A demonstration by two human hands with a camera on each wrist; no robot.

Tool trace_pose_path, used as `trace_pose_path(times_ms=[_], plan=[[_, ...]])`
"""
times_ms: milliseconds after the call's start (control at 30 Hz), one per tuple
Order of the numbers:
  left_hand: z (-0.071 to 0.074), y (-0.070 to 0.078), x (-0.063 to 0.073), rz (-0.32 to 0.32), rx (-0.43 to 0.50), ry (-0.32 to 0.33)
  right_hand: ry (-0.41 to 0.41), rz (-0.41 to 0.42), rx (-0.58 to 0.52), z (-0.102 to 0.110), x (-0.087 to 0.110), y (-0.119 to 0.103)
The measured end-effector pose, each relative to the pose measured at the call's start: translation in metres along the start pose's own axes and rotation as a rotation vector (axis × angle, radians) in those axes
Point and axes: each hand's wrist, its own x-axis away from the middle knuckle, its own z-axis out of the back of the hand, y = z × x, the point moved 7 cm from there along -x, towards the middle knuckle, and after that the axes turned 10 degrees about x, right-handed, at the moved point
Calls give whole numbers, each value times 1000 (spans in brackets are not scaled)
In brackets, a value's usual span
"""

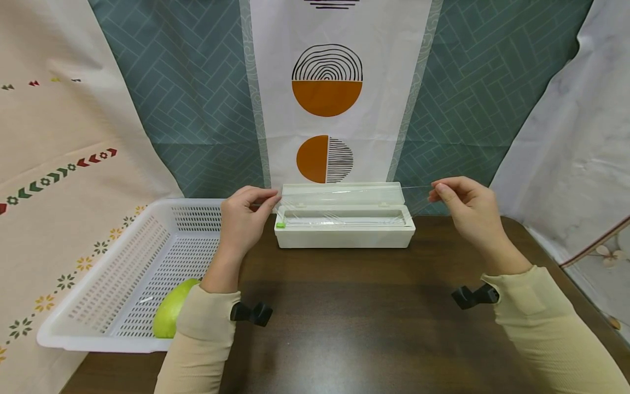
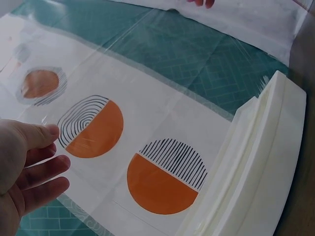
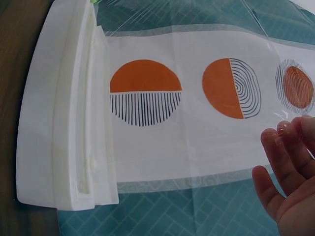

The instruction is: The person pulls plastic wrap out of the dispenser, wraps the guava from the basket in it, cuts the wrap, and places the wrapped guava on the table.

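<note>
My left hand (image 1: pixel 245 216) pinches the clear film (image 1: pixel 339 198) between thumb and index fingertip, at the upper left corner of the stretched sheet. My right hand (image 1: pixel 465 207) pinches the opposite corner, thumb against fingertips; film catches the light there in the right wrist view. Other fingers of both hands are loosely bent, off the film. Sheet is taut along its top edge, see-through, with creases running down to the box (image 1: pixel 344 238). That's a long white dispenser on the dark table (image 1: pixel 354 328), lid (image 1: pixel 391 196) raised at the back, film lying across its long opening. Small green piece (image 1: pixel 280 225) at the box's left front corner. My left fingertips are just beside the lid's left end; my right hand is out past the right end, apart from the box. Left of the box, a white perforated basket (image 1: pixel 105 345) holds a green fruit (image 1: pixel 172 312), partly hidden by my left forearm, plus a small white strip (image 1: pixel 146 300). Dark mounts on both wrists, cream sleeves. Behind: white hanging cloth (image 1: pixel 327 98) with orange half-circles, over teal fabric (image 1: pixel 197 98).
</note>
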Motion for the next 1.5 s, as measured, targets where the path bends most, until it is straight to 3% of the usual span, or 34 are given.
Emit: trace_pose_path(times_ms=[1500], plan=[[6, 15, -3, -50, 3, 9, 33, 12, -12, 10, -3, -14]])
